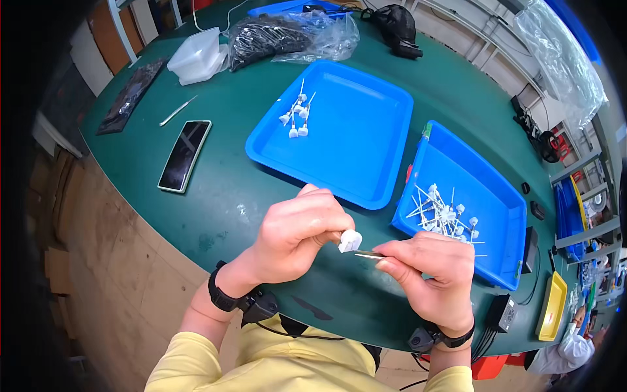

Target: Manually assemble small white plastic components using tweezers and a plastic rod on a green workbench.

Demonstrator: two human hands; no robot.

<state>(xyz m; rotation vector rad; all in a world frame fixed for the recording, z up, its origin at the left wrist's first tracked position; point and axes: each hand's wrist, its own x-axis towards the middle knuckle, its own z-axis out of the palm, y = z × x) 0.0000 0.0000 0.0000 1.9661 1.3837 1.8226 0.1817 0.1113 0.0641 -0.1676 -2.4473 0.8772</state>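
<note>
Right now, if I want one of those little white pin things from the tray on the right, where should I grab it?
Pinch the thin stem of a pin at the pile's left edge, coming from above. Its stem sticks out clear of the tangle, while the white heads sit crowded together in the blue tray.

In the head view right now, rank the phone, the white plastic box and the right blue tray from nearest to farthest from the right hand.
1. Right blue tray: just beyond the right hand.
2. Phone: far left on the table.
3. White plastic box: at the far left, beyond the phone.
</note>
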